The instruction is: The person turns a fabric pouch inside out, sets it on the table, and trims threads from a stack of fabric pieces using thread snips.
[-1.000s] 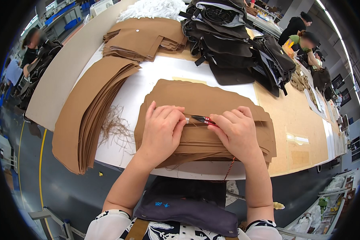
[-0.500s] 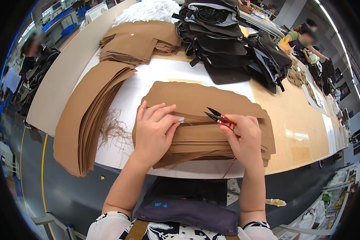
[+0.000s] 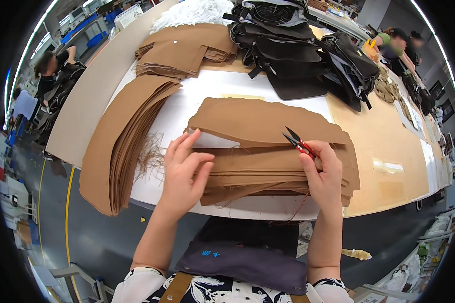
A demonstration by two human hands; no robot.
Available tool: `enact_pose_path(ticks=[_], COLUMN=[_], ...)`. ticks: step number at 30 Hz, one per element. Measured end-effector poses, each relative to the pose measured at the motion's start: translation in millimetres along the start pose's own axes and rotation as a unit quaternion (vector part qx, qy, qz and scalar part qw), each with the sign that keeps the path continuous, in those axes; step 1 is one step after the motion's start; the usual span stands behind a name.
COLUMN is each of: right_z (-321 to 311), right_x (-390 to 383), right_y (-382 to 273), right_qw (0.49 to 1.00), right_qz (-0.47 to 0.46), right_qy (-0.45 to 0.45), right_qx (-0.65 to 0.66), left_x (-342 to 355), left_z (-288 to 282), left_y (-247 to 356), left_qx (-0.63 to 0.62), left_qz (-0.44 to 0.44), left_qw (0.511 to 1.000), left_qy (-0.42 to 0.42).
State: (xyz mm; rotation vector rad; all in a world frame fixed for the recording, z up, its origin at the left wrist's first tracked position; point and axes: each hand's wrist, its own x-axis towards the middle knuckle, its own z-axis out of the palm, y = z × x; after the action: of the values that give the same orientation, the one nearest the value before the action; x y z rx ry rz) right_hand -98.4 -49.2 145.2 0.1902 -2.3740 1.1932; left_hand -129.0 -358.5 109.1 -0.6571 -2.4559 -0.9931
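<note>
A stack of brown fabric pieces lies on the white table top in front of me. My left hand rests on the stack's left end, its fingers lifting the top piece so that a pale underside shows. My right hand lies on the stack's right part and holds small red-handled thread snips, blades pointing up and to the left. Loose brown threads lie just left of my left hand.
A second fanned pile of brown pieces hangs over the table's left front edge. More brown pieces and black bags lie at the back. Other people work at the far left and the far right.
My hands have moved apart: the right one with the snips has slid right along the stack, and the left one has shifted left and is lifting the top piece's edge.
</note>
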Motion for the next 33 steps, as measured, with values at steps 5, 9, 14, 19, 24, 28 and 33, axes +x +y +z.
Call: enact_pose_path(ticks=[5,9,14,19,24,28,33], right_z=[3,5,4,-3,-12,-42,-67], right_x=[-4,-7,-10,-14,-17,-18,-27], right_y=[8,6,12,14,13,34,50], right_qw=[1.0,1.0,0.999,0.994,0.978,0.973,0.965], right_qz=[-0.007,-0.004,-0.023,0.002,-0.005,0.045,0.101], right_qy=[0.009,0.002,0.017,0.036,0.101,0.174,0.204], right_qx=[0.002,0.011,0.029,0.101,0.181,0.143,0.129], left_x=[15,19,15,-12,-24,-15,15], left_z=[30,38,14,-40,-58,-70,-32], left_y=[12,24,22,-17,-25,-25,3], left_qx=[0.073,0.104,-0.081,-0.057,0.072,0.246,0.014], left_qz=[-0.013,-0.035,-0.012,-0.107,-0.117,-0.254,-0.083], left_qw=[0.997,0.993,0.996,0.992,0.989,0.927,0.995], left_qy=[0.025,0.035,0.03,0.02,-0.051,-0.124,0.055])
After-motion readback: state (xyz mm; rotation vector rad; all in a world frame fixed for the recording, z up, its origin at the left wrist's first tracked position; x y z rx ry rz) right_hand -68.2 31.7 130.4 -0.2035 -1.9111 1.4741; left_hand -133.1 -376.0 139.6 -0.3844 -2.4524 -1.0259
